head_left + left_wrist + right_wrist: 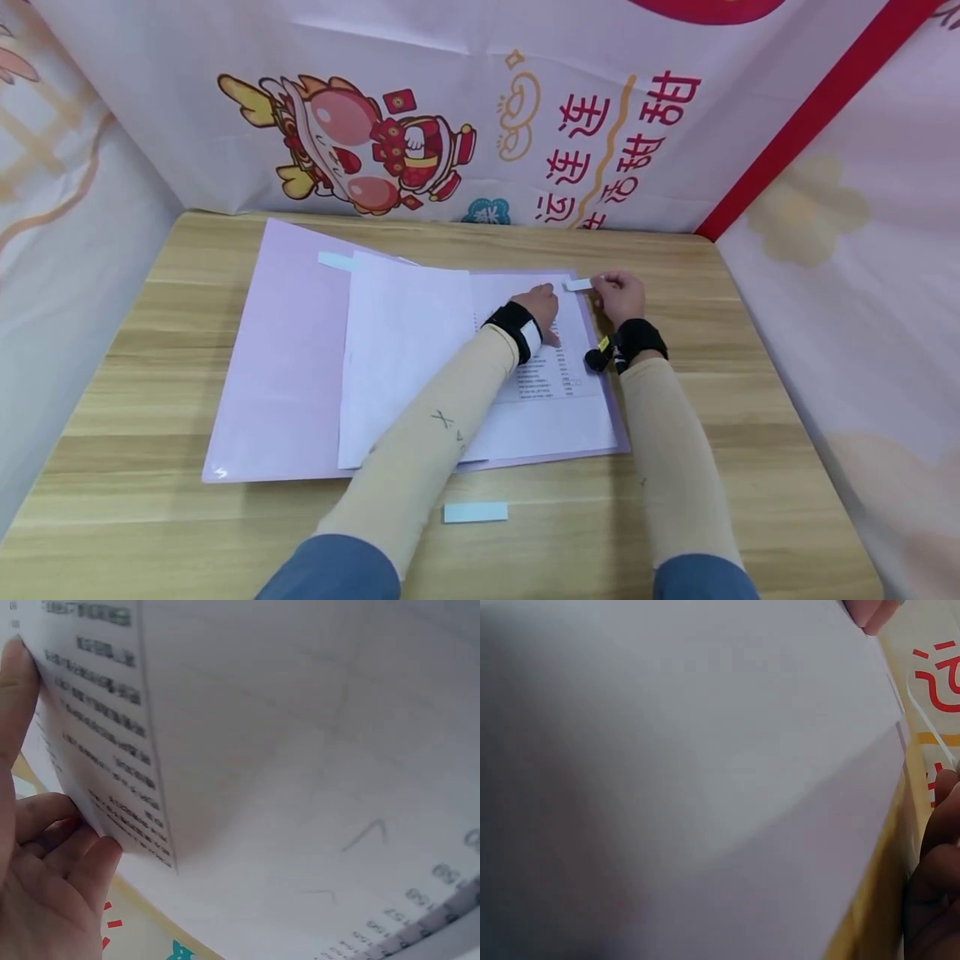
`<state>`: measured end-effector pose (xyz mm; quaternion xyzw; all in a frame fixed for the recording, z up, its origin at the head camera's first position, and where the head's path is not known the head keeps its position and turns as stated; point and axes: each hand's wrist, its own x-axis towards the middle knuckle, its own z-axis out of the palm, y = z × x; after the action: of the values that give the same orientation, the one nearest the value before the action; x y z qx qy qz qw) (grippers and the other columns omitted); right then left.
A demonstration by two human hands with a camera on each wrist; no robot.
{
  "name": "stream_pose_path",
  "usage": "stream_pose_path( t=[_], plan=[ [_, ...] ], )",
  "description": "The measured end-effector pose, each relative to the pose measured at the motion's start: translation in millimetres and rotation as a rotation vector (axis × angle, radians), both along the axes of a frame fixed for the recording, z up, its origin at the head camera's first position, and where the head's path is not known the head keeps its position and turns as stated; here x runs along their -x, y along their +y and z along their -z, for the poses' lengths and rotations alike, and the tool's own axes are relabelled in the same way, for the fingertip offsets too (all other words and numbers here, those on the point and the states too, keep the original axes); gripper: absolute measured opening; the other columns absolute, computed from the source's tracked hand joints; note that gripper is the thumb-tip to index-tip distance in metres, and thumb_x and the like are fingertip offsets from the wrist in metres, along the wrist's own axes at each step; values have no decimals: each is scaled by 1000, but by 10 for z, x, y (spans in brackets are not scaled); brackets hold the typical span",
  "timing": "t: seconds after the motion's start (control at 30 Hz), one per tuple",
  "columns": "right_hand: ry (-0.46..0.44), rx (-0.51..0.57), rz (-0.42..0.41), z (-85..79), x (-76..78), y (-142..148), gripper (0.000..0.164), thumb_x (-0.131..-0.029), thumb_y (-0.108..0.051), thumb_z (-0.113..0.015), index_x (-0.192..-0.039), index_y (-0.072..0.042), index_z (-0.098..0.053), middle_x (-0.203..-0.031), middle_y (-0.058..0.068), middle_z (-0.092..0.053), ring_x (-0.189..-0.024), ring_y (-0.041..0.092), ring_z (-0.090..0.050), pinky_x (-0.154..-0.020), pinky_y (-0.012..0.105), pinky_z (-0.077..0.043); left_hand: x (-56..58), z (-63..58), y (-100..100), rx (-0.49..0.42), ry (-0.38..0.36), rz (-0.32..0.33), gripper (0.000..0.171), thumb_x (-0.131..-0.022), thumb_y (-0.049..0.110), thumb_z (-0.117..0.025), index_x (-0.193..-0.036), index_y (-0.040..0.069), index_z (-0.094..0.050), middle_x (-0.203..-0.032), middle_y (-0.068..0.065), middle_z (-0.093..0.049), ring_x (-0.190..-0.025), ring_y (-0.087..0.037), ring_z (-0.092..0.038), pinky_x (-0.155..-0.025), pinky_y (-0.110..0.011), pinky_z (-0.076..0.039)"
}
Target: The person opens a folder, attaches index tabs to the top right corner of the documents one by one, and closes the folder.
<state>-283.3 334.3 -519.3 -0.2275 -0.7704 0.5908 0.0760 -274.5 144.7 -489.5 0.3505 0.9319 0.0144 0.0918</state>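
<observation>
My right hand (621, 298) pinches one end of a pale blue strip (579, 284) at the top right corner of a printed page (581, 425). Seen nearly edge-on in the right wrist view, the strip (934, 726) looks like a thin pale sliver beside the fingers. My left hand (538, 307) rests on the same page close to its top edge, thumb and fingers spread apart. In the left wrist view its fingertips touch the paper, which carries lines of print and pencil-like ticks. Beneath the pages lies an open lilac folder (292, 358).
Another pale blue strip (476, 512) lies on the wooden table (750, 467) in front of the folder. A third strip (336, 261) sticks out from the turned-over blank page (408, 350). A printed cloth (450, 50) hangs behind the table, with white cloths on both sides.
</observation>
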Motion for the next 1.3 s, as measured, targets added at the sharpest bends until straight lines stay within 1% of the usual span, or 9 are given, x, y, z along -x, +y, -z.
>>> stream_pose_path(
  t=[0.13,0.23,0.33,0.4,0.5,0.7,0.97,1.2,1.3],
  plan=[
    [-30,-42,11,12,29,-11,6,-96,-14,-70,-95,-8,-70,-73,-7,-60,-55,7,-54,-53,17,-45,53,47,50,-27,-46,-29,68,-83,55,-79,-126,4,-64,-126,-9,-57,-113,-20,-59,-93,-34,-54],
    [-51,-58,12,3,47,-14,7,-97,-16,-69,-96,-9,-69,-74,-6,-60,-57,7,-54,-55,18,-46,82,73,78,-36,-29,-40,84,-83,59,-78,-141,2,-55,-139,-11,-53,-115,-21,-61,-93,-33,-54],
    [-47,-62,3,-11,54,-13,9,-98,-16,-68,-97,-8,-68,-73,-6,-60,-57,7,-54,-55,18,-45,107,84,95,-18,3,-32,103,-82,61,-78,-155,1,-37,-160,-12,-34,-125,-23,-57,-91,-33,-55],
    [-42,-67,-4,-19,52,-14,10,-98,-16,-68,-99,-6,-68,-73,-6,-60,-57,7,-54,-55,18,-46,117,82,103,-1,16,-23,112,-81,62,-78,-160,2,-26,-168,-10,-20,-131,-23,-53,-91,-33,-56],
    [-68,-65,-4,-31,36,-21,14,-99,-18,-68,-103,-4,-67,-76,-5,-60,-59,7,-55,-56,18,-46,130,108,107,35,14,-7,115,-82,64,-75,-162,6,-19,-171,-7,-10,-138,-24,-46,-93,-33,-54],
    [-110,-82,-3,-42,28,-48,18,-99,-20,-67,-108,-5,-66,-81,-4,-61,-63,8,-56,-59,19,-47,162,147,118,66,10,9,119,-81,67,-74,-164,9,-12,-171,-7,-8,-143,-24,-40,-97,-34,-52],
    [-135,-106,18,-4,107,-35,16,-99,-21,-67,-107,-6,-67,-80,-5,-61,-62,7,-56,-60,20,-46,209,160,126,115,28,43,114,-82,71,-68,-163,9,-18,-171,-5,-10,-146,-24,-35,-105,-35,-47],
    [-142,-91,26,-21,72,-54,17,-99,-21,-67,-108,-6,-67,-85,-3,-62,-65,8,-56,-62,21,-46,210,178,132,101,34,45,107,-82,71,-69,-160,8,-31,-167,-6,-27,-145,-23,-36,-109,-35,-44],
    [-134,-86,24,-24,60,-58,18,-99,-21,-67,-108,-6,-67,-84,-3,-63,-65,8,-56,-61,20,-46,207,173,136,107,22,41,104,-84,70,-69,-160,8,-32,-166,-6,-28,-146,-23,-35,-111,-35,-42]
  ],
)
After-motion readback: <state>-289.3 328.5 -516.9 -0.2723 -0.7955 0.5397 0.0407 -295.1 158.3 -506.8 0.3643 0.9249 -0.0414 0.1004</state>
